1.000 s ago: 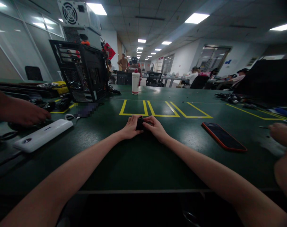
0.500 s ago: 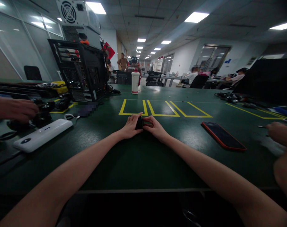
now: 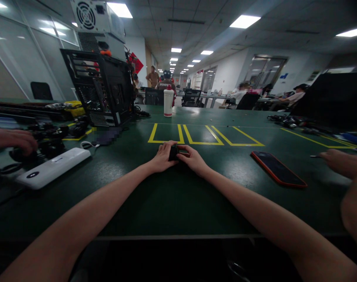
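Note:
A small black object (image 3: 173,153) is between my two hands, just in front of the yellow tape outlines (image 3: 185,143) on the green table (image 3: 178,196). My left hand (image 3: 163,157) wraps round its left side, fingers over the top and thumb at the near edge. From the right, my right hand (image 3: 191,157) pinches at the object's right side with thumb and forefinger. What exactly lies between those right fingertips is too small to make out. The fingers hide part of the black object.
On the left are a white power strip (image 3: 55,167), an open computer case (image 3: 107,90) and another person's hand (image 3: 13,141). A white bottle (image 3: 168,103) stands behind my hands. Right of them lie an orange-edged phone (image 3: 278,168) and another person's hand (image 3: 343,160) holding a thin tool.
My fingers have shifted slightly around the black object, which stays in place. The other person's hand at the left has moved left; the hand with the tool at the right has moved slightly left.

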Demonstrator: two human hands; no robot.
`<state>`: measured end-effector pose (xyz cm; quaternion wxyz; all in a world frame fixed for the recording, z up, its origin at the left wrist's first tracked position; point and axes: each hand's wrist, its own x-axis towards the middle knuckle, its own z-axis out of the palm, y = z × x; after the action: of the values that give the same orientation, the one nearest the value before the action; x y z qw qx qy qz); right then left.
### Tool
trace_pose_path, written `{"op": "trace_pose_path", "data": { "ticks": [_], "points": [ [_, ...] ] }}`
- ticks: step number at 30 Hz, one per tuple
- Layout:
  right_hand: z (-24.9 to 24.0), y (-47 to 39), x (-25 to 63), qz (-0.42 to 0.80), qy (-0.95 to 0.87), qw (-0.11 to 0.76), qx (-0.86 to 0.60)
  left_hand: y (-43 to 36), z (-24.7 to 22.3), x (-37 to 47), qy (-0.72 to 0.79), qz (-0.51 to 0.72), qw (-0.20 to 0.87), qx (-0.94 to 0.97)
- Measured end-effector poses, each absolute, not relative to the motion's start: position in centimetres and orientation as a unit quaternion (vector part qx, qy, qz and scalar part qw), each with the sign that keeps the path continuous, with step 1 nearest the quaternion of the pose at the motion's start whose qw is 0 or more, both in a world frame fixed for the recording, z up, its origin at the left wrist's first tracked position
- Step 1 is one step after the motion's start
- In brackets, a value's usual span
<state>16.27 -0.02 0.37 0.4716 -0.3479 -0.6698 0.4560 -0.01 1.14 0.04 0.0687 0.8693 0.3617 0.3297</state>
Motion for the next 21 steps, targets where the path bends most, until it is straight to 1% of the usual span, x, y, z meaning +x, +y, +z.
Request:
{"op": "trace_pose_path", "data": {
  "ticks": [12,17,21],
  "points": [
    [0.41,-0.14,16.36,0.441,-0.672,0.484,-0.346,0.98,-0.01,-0.14,0.353,0.320,0.032,0.878],
    [0.29,0.13,16.39,0.437,-0.669,0.490,-0.349,1.03,0.03,-0.16,0.353,0.318,0.038,0.879],
    [0.42,0.23,16.41,0.446,-0.680,0.470,-0.343,1.10,0.01,-0.01,0.355,0.317,0.039,0.879]
  ]
}}
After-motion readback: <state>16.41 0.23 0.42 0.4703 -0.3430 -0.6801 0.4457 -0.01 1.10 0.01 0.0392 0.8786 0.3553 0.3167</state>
